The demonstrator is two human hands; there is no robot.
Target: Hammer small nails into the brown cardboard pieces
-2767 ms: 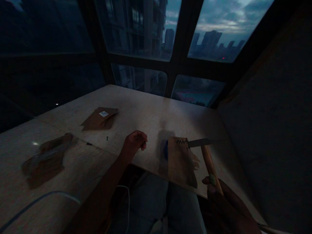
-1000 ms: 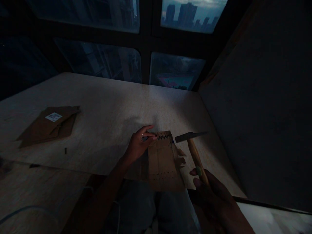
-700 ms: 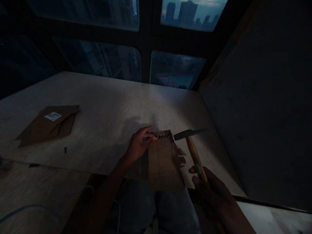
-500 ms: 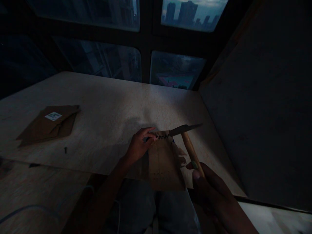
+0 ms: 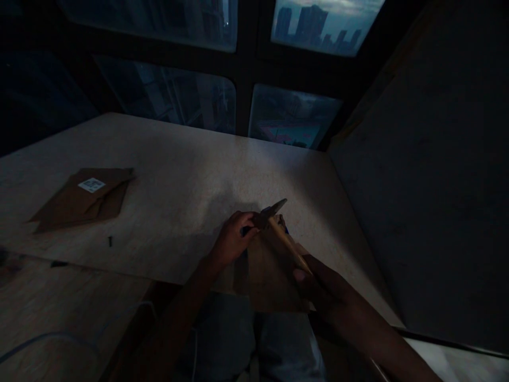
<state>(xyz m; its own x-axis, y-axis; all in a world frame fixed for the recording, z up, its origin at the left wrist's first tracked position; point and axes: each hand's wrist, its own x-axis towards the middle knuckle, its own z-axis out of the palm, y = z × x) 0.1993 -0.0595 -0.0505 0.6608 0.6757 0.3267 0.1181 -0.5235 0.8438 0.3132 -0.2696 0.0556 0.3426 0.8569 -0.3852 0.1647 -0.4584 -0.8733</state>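
Observation:
My right hand (image 5: 324, 289) grips the wooden handle of a small hammer (image 5: 284, 241), whose dark metal head is down at the far end of a brown cardboard piece (image 5: 268, 276). The cardboard lies on the near edge of a plywood tabletop (image 5: 191, 175) and hangs over my lap. My left hand (image 5: 233, 241) is at the cardboard's far left corner, fingers pinched together right beside the hammer head; what they pinch is too small and dark to name. A row of small dark nails along that far edge is now mostly hidden by the hammer.
A folded brown cardboard envelope with a white label (image 5: 85, 199) lies at the left of the table. A loose dark nail (image 5: 110, 241) sits near it. A dark upright panel (image 5: 429, 185) walls the right side. Windows (image 5: 294, 122) stand behind the table.
The hammer has swung left and down, from right of the cardboard onto its far edge by my left fingers. My left hand moved earlier from the bare table to that corner.

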